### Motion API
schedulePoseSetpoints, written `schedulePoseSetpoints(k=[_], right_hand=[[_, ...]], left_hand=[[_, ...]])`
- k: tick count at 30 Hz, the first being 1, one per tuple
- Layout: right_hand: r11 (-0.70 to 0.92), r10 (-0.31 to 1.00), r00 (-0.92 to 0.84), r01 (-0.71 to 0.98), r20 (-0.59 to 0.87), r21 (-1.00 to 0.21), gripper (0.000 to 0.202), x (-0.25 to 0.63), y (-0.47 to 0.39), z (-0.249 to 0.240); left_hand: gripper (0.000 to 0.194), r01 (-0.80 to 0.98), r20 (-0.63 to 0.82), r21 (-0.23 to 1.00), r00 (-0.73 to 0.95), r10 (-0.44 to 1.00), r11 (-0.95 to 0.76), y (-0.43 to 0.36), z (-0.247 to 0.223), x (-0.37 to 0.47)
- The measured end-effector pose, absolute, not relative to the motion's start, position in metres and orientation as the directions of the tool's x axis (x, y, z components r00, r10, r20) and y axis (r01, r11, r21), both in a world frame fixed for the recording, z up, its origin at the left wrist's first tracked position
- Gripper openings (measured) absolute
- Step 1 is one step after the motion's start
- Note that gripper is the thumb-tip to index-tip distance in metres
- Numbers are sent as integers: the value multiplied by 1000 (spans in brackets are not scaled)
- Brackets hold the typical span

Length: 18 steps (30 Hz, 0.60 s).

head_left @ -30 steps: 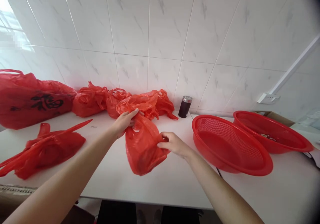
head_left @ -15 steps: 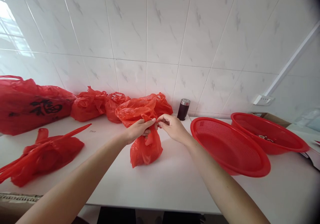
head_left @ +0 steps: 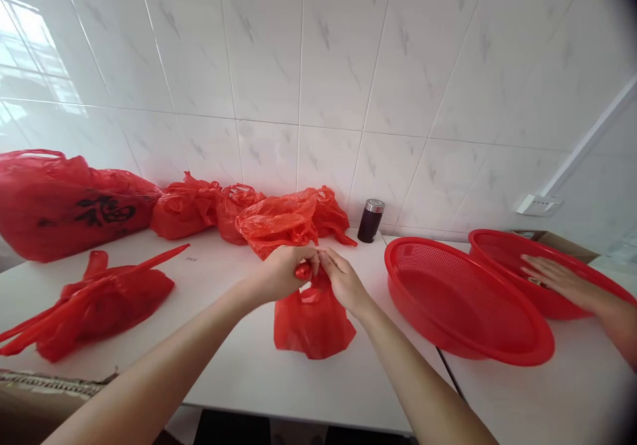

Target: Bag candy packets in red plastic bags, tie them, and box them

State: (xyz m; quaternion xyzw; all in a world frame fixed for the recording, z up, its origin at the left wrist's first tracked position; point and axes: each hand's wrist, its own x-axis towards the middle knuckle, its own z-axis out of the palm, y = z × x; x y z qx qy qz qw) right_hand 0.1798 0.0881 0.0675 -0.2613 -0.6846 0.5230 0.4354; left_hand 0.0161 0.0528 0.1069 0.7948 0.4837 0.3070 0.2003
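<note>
Near the front edge of the white table [head_left: 239, 365], short of the seam at right, grips the gathered neck of a red plastic bag [head_left: 314, 329] in the left hand [head_left: 291, 269], with fingers curled shut; pinches the same bag's upper plastic with the right hand [head_left: 343, 282], fingertips against the left. To the left, near the front edge, lies in a slack heap, as a long-handled red bag [head_left: 112, 292]. Along the back edge, from the left corner, runs on through a large bag with black lettering [head_left: 99, 213] and a crowded row of smaller red bags [head_left: 184, 209], then ends at a dark tumbler [head_left: 371, 223], upright, silver-lidded. To the right, spans the seam with a perforated red basin [head_left: 468, 306]; beside it, holds a second red basin [head_left: 557, 266] under another person's hand [head_left: 562, 282]. Behind, rises in glossy marbled tile [head_left: 328, 60], with window light at left and a white socket strip [head_left: 540, 205] at right. Cut off at lower left: a cardboard box [head_left: 40, 402]. Hidden by red plastic: the bags' contents. Too small to identify: bits in the second basin. Cannot tell whether the held bag's base touches the table.
</note>
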Motion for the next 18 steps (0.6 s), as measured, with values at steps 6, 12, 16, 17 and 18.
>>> schedulePoseSetpoints(k=[6,12,16,17,18], right_hand=[[97,740,-632,-236,228,-967,32,183,84,60],[374,831,-434,-26,347,-927,32,186,87,48],[331,938,-164,156,306,-931,36,193,112,14],[274,961,-86,186,262,-944,36,196,120,4],[220,975,-19,216,221,-951,36,199,128,-4]], left_hand=[[39,785,588,379,204,782,-490,51,76,27],[50,765,402,431,311,861,-478,46,64,18],[38,733,260,607,182,948,-307,42,39,-16],[33,720,213,648,140,967,-247,41,32,-26],[28,706,175,680,103,979,-196,40,26,-35]])
